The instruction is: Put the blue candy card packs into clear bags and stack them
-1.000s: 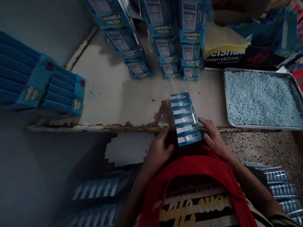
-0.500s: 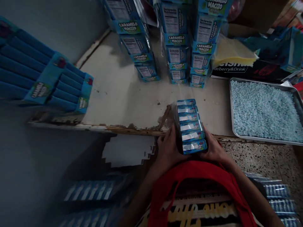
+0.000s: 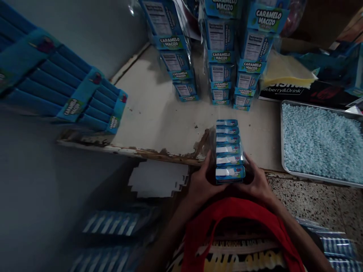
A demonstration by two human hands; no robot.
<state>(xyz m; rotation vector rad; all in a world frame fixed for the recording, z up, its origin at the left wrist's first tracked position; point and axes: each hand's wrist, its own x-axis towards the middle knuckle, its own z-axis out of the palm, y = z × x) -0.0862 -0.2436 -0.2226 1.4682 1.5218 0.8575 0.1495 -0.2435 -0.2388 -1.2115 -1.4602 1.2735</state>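
Observation:
In front of my body, at the table's front edge, a pack of small blue candy boxes (image 3: 228,150) stands in a row inside a clear plastic wrapper. Several boxes show, each with a white strip on its end. Against the pack's left side rests my left hand (image 3: 204,179), thumb at the near end and fingers along the wrapper. My right hand (image 3: 257,182) grips the right side in the same way, its thumb by the near end. Both hands are closed about the pack, though some fingertips are hidden behind it.
Stacks of blue "Caramelo Macizo" boxes (image 3: 221,56) stand along the back of the worn white table (image 3: 159,124). More blue boxes (image 3: 70,83) are piled at left. On the right lies a metal tray of light blue candies (image 3: 323,141), with yellowish sheets (image 3: 286,71) behind it.
The pack has turned slightly and now sits straighter between my hands. My view has shifted, so the stacks and tray appear farther right and lower. Both hands keep hold.

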